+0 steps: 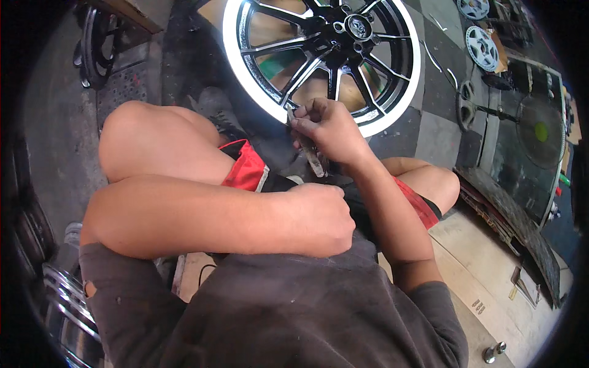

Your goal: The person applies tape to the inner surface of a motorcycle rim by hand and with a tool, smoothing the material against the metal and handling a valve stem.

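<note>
Person's crouched down low here, knees up, looking straight down at their own arms. The right hand (pixel 328 129) is pinched tight around a thin, worn grey metal hand tool (pixel 308 150) — looks like a scraper or a small file, hard to say which since the fingers cover most of the upper part. The tip of that tool sits right against the white-painted rim edge of a black spoked alloy motorcycle wheel (pixel 322 49), which lies just in front of the knees and takes up the top middle of the view. The handle end pokes down and out below the hand, toward the lap.

The left hand (pixel 322 218) isn't holding anything I can see — it's curled into a loose fist, resting over the lap with the forearm folded across the body, just under the right hand and close to the tool's lower end.

Clothes: red and black shorts (pixel 245 168) and a dusty dark grey t-shirt (pixel 276 313) with a small hole in the left sleeve.

Around the edges: a couple of silver brake discs (pixel 481 46) lying on the floor up at the top right, a black standing fan (pixel 540 132) on its side over on the right, and chrome wheel parts (pixel 67 313) at the lower left.
</note>
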### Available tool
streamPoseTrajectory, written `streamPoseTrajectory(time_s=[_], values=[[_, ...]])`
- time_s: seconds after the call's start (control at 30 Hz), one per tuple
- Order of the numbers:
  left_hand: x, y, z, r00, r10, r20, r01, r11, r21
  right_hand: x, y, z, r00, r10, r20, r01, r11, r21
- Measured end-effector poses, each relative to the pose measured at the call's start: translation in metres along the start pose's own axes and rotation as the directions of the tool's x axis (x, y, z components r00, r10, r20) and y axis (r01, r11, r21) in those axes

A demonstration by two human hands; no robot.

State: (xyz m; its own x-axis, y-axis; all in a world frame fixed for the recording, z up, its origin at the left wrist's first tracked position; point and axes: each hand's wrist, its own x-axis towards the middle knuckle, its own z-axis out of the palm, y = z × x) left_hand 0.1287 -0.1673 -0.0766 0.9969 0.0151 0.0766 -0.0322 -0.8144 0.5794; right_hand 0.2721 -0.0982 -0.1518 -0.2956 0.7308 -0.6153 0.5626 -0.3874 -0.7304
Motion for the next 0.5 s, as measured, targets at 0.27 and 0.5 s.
streamPoseTrajectory(time_s=[0.27,0.5], values=[[-0.003,-0.011,-0.007,1.000,-0.006,0.025,0.007,1.000,-0.024,-0.008,-0.010,0.007,0.998,0.053,-0.041,-0.037,0.945,0.326],[-0.015,-0.045,-0.046,0.905,-0.420,0.065,0.425,0.901,-0.084,-0.026,0.010,-0.097,0.886,-0.107,-0.451,0.307,0.864,0.400]])
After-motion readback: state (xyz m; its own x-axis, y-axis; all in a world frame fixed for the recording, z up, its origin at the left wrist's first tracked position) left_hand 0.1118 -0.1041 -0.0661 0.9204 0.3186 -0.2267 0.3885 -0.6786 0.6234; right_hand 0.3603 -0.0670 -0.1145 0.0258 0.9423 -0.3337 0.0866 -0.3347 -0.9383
